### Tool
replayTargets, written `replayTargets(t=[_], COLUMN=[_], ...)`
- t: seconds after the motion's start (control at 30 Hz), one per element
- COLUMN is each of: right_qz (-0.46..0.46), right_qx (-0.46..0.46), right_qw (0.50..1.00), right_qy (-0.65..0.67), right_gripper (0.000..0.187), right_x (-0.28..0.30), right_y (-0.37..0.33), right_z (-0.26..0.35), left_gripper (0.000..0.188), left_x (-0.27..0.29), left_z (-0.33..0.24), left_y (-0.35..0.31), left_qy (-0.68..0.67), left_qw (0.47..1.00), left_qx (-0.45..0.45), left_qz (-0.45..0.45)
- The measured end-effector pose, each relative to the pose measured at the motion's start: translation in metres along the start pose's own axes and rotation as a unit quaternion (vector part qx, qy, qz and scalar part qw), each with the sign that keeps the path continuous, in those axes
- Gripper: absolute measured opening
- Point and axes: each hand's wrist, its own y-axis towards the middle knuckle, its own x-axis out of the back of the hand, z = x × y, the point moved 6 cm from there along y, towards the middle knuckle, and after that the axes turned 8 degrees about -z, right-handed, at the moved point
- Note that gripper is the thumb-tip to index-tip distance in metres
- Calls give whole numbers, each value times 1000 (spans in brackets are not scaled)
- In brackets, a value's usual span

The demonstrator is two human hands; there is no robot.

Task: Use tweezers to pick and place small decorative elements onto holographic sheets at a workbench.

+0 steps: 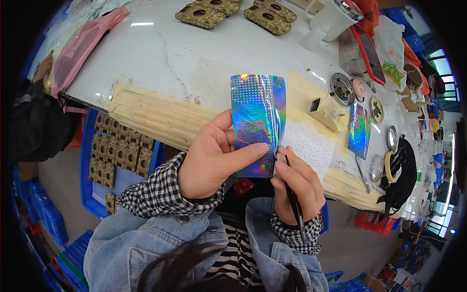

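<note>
My left hand (209,155) is closed on a shiny blue holographic sticker sheet (258,109), its thumb lying across the front near the lower part. Rows of tiny square marks cover the sheet, which bends slightly along its right side. In my right hand (301,185) is a slim pair of black tweezers (295,204), pinched between thumb and fingers. The tips of the tweezers meet the sheet's right edge beside my left thumb. Whether the tips grip a small piece is too fine to tell. Under my hands a white dotted sheet (311,151) lies on the taped table edge.
Camouflage-patterned parts (199,15) lie at the far side of the white table (160,48). A blue crate (88,190) with several similar parts stands below, left. Right are a round tin (342,89), another holographic sheet (359,131) and a tape roll (390,166). A pink basket (82,53) sits left.
</note>
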Motion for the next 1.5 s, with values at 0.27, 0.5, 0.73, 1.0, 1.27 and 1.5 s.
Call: replayTargets(t=[0.27, 0.5, 0.73, 1.0, 1.27, 1.5], right_qz=[-3, 6, 0, -8, 21, 41], right_qx=[7, 14, 7, 4, 34, 54], right_qw=[1000, 1000, 1000, 1000, 999, 997], right_qy=[7, -3, -2, -5, -32, -33], right_gripper=[34, 34, 32, 30, 35, 37], right_x=[-2, -3, -5, -3, -6, -6], right_y=[-2, -1, -2, -3, -4, -5], right_z=[1, 1, 0, 2, 2, 3], left_gripper=[54, 47, 47, 45, 44, 45], left_x=[4, 4, 6, 1, 3, 4], left_z=[-2, -2, 0, 0, 2, 3], left_y=[-1, 1, 0, -1, -1, -1], left_qy=[20, 6, 23, -2, 5, -4], left_qw=[999, 1000, 1000, 1000, 999, 999], left_qx=[37, 14, 7, 23, 33, 42], left_qz=[-6, -8, -16, -18, -28, -32])
